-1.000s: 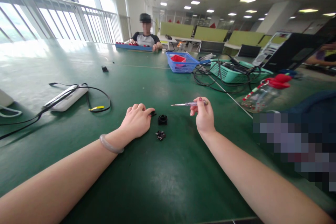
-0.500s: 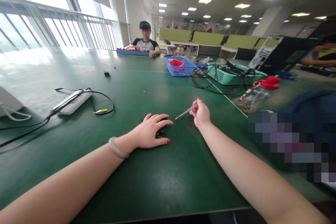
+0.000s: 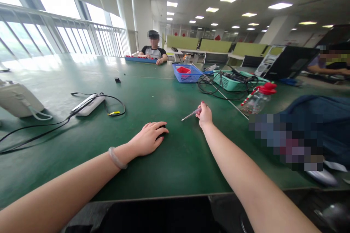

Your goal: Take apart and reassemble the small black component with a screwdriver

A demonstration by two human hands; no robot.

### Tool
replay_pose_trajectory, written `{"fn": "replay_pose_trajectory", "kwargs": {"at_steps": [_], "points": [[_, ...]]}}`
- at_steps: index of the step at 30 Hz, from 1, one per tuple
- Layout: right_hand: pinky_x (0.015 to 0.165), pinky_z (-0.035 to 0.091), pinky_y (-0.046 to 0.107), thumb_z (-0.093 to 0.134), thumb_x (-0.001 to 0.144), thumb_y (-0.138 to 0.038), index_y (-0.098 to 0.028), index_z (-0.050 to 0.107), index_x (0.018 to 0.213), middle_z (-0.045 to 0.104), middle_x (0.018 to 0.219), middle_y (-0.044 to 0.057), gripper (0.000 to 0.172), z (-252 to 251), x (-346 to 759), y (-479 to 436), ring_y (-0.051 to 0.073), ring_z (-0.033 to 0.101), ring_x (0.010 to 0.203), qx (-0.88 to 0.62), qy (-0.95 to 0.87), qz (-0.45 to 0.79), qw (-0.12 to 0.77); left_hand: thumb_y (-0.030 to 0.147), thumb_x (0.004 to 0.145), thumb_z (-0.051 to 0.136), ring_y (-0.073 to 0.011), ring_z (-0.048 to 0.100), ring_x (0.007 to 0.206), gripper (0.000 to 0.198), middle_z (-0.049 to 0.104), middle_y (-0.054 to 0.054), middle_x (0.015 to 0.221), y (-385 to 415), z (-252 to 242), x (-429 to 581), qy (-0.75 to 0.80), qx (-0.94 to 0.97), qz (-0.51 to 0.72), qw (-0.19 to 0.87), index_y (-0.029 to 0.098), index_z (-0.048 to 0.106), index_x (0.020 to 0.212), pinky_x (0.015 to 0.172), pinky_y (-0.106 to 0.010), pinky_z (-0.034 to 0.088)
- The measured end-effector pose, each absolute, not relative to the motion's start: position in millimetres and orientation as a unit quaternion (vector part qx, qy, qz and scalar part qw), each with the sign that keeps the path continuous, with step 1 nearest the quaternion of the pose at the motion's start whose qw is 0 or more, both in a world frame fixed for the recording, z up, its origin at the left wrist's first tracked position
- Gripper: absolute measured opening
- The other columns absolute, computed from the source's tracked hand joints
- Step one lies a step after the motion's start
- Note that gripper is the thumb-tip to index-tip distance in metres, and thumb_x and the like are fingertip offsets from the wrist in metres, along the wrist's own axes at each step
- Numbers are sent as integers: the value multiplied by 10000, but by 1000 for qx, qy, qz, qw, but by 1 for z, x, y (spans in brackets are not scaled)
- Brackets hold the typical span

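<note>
My right hand (image 3: 204, 115) is closed around the handle of a slim screwdriver (image 3: 191, 114). Its thin metal shaft slants down to the left, with the tip above the green table (image 3: 177, 167). To the left, my left hand (image 3: 149, 139) rests low on the tabletop, fingers curled over a small black object (image 3: 160, 136). Only dark bits of that object show between the fingers; its kind is hidden. The screwdriver tip is apart from my left hand.
A white power bank-like box (image 3: 89, 105) with a black strap lies at left. Further back are a small black piece (image 3: 117, 80), a blue basket (image 3: 188, 76) and a green basket (image 3: 231, 84) with cables. A red-lidded bottle (image 3: 258, 101) stands right. A person (image 3: 153, 49) sits opposite.
My left hand has drawn back slightly left, its spread fingers now curled closer over the black object. My right hand still grips the screwdriver. The view has shifted a little.
</note>
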State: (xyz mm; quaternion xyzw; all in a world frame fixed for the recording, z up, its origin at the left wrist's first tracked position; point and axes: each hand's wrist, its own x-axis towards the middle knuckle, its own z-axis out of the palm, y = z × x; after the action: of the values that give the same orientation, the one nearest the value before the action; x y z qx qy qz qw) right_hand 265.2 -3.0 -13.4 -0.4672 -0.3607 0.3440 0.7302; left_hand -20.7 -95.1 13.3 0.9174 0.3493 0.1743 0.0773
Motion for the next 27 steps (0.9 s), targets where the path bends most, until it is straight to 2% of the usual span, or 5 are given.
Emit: {"fn": "replay_pose_trajectory", "kwargs": {"at_steps": [7,15,21,23,27], "points": [[313,279,168,583,810,-509,-198,461,609,399,394,-78,390,-14,266,-3,56,340,337,-477,-355,337,730,338,908,412,-266,457,1274,361,436,-42,1452,-101,13,-86,434,889,131,61,305,569,1231,1090,-549,312],[312,285,165,581,822,-473,-193,475,604,412,403,-73,371,-15,267,-2,53,337,337,-479,-352,339,729,485,898,397,-280,433,1313,473,398,-69,1486,-70,6,-175,503,849,148,68,239,531,1280,1119,-467,318],[311,284,168,602,808,-492,-199,459,594,399,393,-74,390,-13,267,-3,57,338,328,-474,-349,349,729,661,803,460,-311,417,1323,778,398,-119,1484,-58,3,-219,530,829,172,54,198,361,1421,1115,-489,311],[314,281,167,600,814,-483,-198,463,595,396,392,-73,385,-13,267,-3,57,336,332,-471,-347,353,730,670,761,517,-313,423,1309,806,413,-136,1460,-59,1,-227,543,817,195,19,191,386,1396,1108,-478,319],[320,270,164,584,832,-470,-195,467,595,383,392,-74,381,-12,267,-5,54,324,339,-461,-345,364,732,647,769,531,-287,490,1225,646,509,-117,1324,-61,-2,-229,544,815,201,-13,203,536,1238,1075,-429,364]]}}
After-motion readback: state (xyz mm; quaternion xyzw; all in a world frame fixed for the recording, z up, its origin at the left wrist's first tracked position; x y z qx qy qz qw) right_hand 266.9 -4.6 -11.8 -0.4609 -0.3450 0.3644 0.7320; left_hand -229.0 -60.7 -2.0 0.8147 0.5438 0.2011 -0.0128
